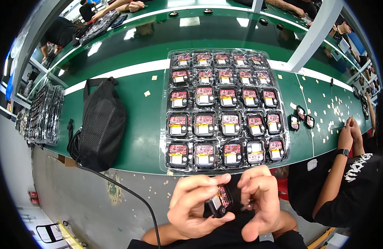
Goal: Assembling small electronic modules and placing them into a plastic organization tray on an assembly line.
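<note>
The left hand is clamped around a small black module with a red circuit board showing inside it, thumb across the front and fingers curled behind. The right hand sits just beside it, fingers bent together and touching the module's right edge; whether it pinches anything of its own cannot be told. Both hands are held below the near edge of the green desk, over the person's lap.

Just beyond the hands, a clear plastic tray lies on the desk, its pockets filled with rows of like modules. To the tray's left rests a black mesh bag, with a black cable trailing from it down past the left forearm. Farther left, stacked trays stand near the desk's end. To the right of the tray lie three loose modules and scattered small tan squares. A neighbouring person's hands, wrist banded in black, work at that side.
</note>
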The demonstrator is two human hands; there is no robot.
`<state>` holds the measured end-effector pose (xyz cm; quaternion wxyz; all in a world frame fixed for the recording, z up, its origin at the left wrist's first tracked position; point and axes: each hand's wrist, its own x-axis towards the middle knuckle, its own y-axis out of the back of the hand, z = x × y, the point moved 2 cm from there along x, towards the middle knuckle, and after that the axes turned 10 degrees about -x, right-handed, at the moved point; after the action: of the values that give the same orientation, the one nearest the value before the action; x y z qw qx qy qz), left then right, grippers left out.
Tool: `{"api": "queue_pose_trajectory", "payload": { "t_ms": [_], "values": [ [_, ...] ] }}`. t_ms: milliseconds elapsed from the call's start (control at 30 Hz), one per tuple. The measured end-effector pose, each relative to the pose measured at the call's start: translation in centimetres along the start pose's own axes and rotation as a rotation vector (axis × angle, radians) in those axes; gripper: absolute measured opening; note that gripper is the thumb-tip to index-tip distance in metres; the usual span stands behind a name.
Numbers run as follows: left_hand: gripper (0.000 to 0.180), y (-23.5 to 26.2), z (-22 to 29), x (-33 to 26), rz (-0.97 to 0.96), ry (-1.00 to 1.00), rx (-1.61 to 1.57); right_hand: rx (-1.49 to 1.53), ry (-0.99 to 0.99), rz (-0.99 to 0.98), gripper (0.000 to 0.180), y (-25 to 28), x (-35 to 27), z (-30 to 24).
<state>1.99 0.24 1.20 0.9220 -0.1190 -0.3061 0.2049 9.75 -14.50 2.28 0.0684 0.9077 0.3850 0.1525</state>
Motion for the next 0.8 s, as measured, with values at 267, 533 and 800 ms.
{"api": "queue_pose_trajectory", "payload": {
  "t_ms": [267, 533, 800],
  "values": [
    [0.064, 1.2, -0.5, -0.6, 0.048, 0.255, -0.406, -0.781, 0.427, 0.242, 0.028, 0.4, 1.3, -0.4],
    [0.069, 0.8, -0.3, -0.5, 0.077, 0.37, -0.24, -0.992, 0.572, 0.252, 0.028, 0.5, 1.3, -0.7],
    [0.069, 0.6, -0.5, -0.8, 0.087, 0.398, -0.27, -0.951, 0.542, 0.255, 0.025, 0.6, 1.6, -0.7]
  ]
}}
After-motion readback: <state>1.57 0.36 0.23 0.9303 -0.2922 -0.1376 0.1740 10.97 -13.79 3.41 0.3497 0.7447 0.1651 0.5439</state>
